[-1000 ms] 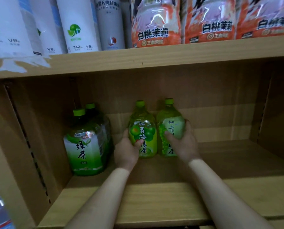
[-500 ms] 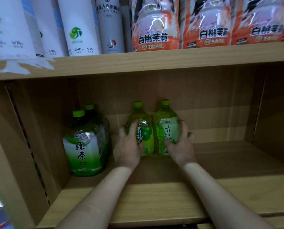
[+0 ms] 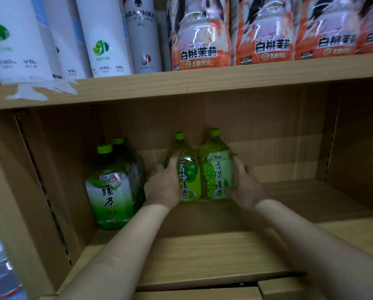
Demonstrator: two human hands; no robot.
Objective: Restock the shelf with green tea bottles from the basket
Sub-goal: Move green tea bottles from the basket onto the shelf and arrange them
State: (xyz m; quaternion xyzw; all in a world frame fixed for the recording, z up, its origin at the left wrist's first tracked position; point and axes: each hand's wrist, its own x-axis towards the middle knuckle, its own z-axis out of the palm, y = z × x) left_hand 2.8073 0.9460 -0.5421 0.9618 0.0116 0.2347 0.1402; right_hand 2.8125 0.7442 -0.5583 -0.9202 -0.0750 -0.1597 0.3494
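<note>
Two green tea bottles stand upright side by side deep on the wooden shelf (image 3: 203, 256). My left hand (image 3: 162, 187) wraps the left side of the plum green tea bottle (image 3: 188, 174). My right hand (image 3: 245, 187) grips the right side of the grape green tea bottle (image 3: 216, 172). Both bottles rest on the shelf board and touch each other. At the shelf's left, two larger green tea bottles (image 3: 112, 187) stand one behind the other. The basket is out of view.
The upper shelf (image 3: 203, 83) carries tall white bottles (image 3: 103, 37) on the left and orange peach-jasmine packs (image 3: 265, 31) on the right. The compartment's side walls close it at left and right. Bare board lies to the right of the bottles.
Both hands have pushed the two bottles further back on the shelf, and my fingers have slid higher round their sides.
</note>
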